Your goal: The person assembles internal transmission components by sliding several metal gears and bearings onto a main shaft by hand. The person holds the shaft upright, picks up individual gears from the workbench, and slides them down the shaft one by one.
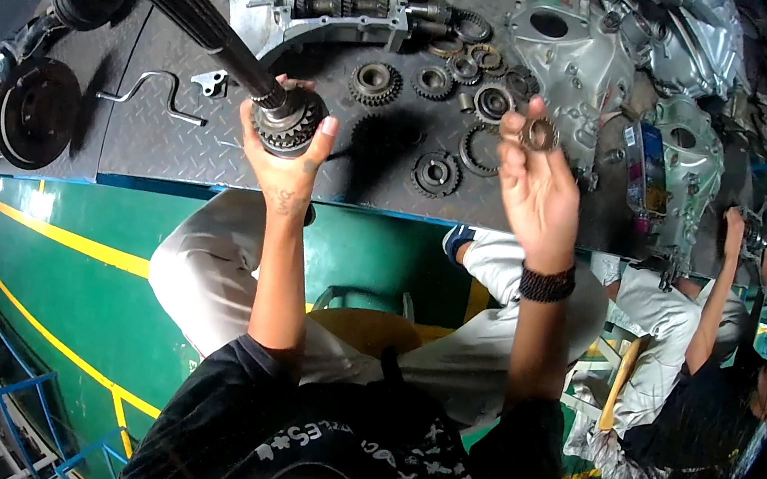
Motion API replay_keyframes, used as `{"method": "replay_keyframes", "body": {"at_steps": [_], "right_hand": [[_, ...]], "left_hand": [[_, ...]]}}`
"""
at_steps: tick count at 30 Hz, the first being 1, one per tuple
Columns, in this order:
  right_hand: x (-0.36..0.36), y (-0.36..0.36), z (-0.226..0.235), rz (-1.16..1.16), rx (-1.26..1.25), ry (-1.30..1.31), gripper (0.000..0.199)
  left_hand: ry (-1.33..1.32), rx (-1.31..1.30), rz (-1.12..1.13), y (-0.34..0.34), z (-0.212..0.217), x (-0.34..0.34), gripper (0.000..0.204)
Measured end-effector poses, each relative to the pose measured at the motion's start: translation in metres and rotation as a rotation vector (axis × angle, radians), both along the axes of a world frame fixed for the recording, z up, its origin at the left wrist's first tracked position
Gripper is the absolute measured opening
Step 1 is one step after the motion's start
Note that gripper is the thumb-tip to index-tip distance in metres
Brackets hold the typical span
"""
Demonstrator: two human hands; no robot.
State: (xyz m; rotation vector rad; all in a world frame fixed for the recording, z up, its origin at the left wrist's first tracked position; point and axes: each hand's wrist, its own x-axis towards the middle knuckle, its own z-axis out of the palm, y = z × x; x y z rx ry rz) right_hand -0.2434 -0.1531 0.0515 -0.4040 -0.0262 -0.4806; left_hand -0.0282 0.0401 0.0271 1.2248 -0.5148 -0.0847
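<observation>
My left hand (pixel 278 156) is wrapped round the geared end of a long splined shaft (pixel 225 35), which tilts up toward the far left. A toothed gear (pixel 287 127) on that end sits between my thumb and fingers. My right hand (pixel 544 190) is raised over the table's near edge, pinching a small bronze-coloured ring (pixel 539 134) at its fingertips. Between the hands, a gear (pixel 436 174) lies flat near the edge, with a larger toothed ring (pixel 482 149) beside it. Farther back are another gear (pixel 375 83) and a cluster of several gears and rings.
An open gearbox housing (pixel 327 2) with gears inside stands at the back. Metal casings (pixel 577 54) fill the right side. A bent rod (pixel 160 90) and a small bracket (pixel 211 83) lie left, near brake drums (pixel 34 113). A co-worker (pixel 707 395) sits at the right.
</observation>
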Motion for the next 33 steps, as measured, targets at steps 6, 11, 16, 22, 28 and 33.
{"method": "replay_keyframes", "body": {"at_steps": [6,11,16,22,28,33], "right_hand": [[0.020,0.051,0.021,0.150,0.156,-0.029,0.046],[0.016,0.067,0.023,0.186,0.105,0.101,0.046],[0.019,0.080,0.018,0.162,0.164,0.118,0.024],[0.005,0.067,-0.006,0.307,0.185,0.054,0.033],[0.003,0.068,-0.011,0.059,0.087,0.249,0.014],[-0.011,0.045,-0.043,-0.147,-0.067,0.403,0.023]], "left_hand": [[0.058,0.014,0.031,0.006,-0.002,0.003,0.065],[0.029,0.029,-0.011,-0.002,-0.004,0.007,0.069],[0.010,0.122,0.047,0.004,0.007,0.004,0.070],[-0.032,0.127,0.062,0.008,0.014,0.002,0.076],[0.023,0.107,0.027,0.009,0.016,0.003,0.076],[0.065,0.093,-0.003,0.008,0.013,0.006,0.075]]}}
